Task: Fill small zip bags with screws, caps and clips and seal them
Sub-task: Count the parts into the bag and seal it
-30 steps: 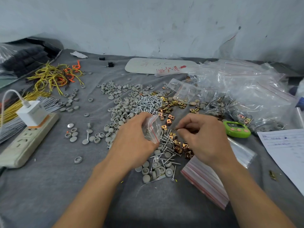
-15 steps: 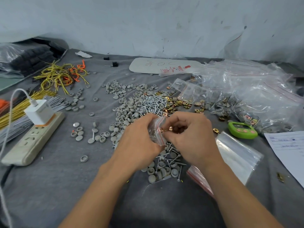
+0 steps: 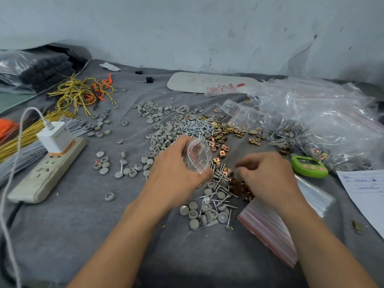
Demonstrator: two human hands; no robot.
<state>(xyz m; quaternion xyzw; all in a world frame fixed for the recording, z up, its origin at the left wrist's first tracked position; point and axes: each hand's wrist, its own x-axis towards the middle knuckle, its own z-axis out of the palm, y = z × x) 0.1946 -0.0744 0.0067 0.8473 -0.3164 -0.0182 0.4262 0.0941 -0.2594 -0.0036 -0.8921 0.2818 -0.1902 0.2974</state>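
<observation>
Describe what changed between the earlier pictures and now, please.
The right hand drew back from the mouth of the zip bag, rightward, to above the brass clips; its grip is blurred. The left hand still holds the bag; nothing else moved.

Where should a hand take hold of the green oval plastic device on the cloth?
Probably from above, pinching near and far edges across its narrow width: the green oval plastic device lies flat, buttons up, long axis left to right.

Grey cloth-covered table (image 3: 62, 235): loose caps (image 3: 158, 140), screws (image 3: 195, 126), clips (image 3: 220, 146), power strip (image 3: 47, 171).
</observation>
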